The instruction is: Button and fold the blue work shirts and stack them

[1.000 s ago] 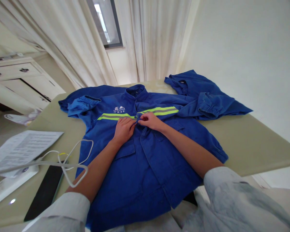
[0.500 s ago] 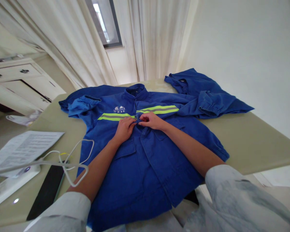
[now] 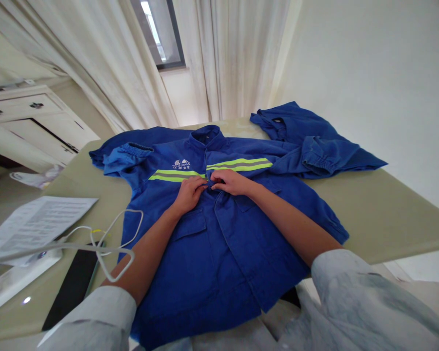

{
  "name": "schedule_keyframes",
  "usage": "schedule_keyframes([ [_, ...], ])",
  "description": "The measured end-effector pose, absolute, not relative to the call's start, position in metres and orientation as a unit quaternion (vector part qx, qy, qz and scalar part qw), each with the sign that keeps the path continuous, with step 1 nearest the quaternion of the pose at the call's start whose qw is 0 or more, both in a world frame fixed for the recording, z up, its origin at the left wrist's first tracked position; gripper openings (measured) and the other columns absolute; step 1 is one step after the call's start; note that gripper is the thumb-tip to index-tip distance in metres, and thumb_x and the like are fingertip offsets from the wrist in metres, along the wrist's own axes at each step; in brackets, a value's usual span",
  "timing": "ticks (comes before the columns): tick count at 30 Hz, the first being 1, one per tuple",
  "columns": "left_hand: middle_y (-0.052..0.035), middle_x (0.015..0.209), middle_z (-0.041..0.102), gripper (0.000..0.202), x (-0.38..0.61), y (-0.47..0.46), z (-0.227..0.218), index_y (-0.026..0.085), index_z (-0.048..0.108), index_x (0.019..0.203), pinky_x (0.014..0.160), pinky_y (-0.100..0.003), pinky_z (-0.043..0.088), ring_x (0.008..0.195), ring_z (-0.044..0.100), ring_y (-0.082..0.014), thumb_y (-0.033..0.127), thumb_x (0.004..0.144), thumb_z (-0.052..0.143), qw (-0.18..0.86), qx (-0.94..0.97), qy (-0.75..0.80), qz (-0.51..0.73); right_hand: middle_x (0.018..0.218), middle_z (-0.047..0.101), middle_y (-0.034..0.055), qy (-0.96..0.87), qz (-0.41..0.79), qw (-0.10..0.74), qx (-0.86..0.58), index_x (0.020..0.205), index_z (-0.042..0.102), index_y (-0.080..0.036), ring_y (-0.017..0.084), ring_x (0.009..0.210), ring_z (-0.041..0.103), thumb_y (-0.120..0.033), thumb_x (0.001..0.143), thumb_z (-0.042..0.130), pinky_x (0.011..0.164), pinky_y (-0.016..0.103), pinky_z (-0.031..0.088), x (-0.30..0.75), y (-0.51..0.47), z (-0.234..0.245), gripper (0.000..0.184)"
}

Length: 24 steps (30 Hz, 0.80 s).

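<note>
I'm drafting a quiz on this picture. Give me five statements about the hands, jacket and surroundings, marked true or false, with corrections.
1. The left hand and right hand both touch the blue work jacket. True.
2. The hands are on the jacket's collar. False: they are at its front opening, below the collar.
3. The white logo sits above a yellow-green stripe. True.
4. Printed papers lie right of the jacket. False: the printed papers lie to its left.
5. A white cable passes in front of the left forearm. True.

1 blue jacket (image 3: 183,278), spread on a bench (image 3: 391,214); left-hand grip (image 3: 189,195) and right-hand grip (image 3: 233,183) at its front closure (image 3: 227,236).
</note>
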<state>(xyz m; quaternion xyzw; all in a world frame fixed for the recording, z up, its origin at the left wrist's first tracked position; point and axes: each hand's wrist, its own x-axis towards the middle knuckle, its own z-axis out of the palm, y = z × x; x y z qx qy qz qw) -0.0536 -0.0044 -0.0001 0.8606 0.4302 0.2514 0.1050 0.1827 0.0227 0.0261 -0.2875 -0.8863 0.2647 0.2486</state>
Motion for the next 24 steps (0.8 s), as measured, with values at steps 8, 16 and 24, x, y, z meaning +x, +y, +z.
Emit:
schedule_keyframes([
  [8, -0.0074, 0.101, 0.074, 0.025, -0.054, -0.006, 0.002, 0.023, 0.073, 0.104, 0.085, -0.040, 0.044, 0.097, 0.065, -0.0248, 0.029, 0.106, 0.049, 0.083, 0.878, 0.406, 0.239, 0.097, 0.074, 0.0057, -0.930, 0.086, 0.131, -0.332, 0.088, 0.072, -0.021, 0.023, 0.095, 0.064, -0.017, 0.092, 0.076, 0.075, 0.029, 0.036, 0.177, 0.010, 0.055, 0.007],
  [16, -0.0064, 0.101, 0.073, 0.028, -0.051, -0.014, 0.008, 0.025, 0.074, 0.102, 0.088, -0.042, 0.040, 0.096, 0.061, -0.0248, 0.029, 0.108, 0.047, 0.035, 0.886, 0.407, 0.218, 0.098, 0.076, 0.0065, -0.938, 0.037, 0.112, -0.326, 0.092, 0.074, -0.021, 0.023, 0.092, 0.066, -0.019, 0.096, 0.072, 0.071, 0.030, 0.035, 0.178, 0.009, 0.054, 0.005],
  [24, -0.0062, 0.101, 0.072, 0.027, -0.049, -0.016, 0.008, 0.025, 0.073, 0.101, 0.087, -0.042, 0.039, 0.096, 0.059, -0.0251, 0.028, 0.107, 0.047, 0.029, 0.887, 0.407, 0.216, 0.097, 0.073, 0.0069, -0.940, 0.079, 0.123, -0.307, 0.091, 0.072, -0.018, 0.022, 0.094, 0.063, -0.007, 0.091, 0.071, 0.078, 0.029, 0.038, 0.176, 0.007, 0.057, 0.011],
])
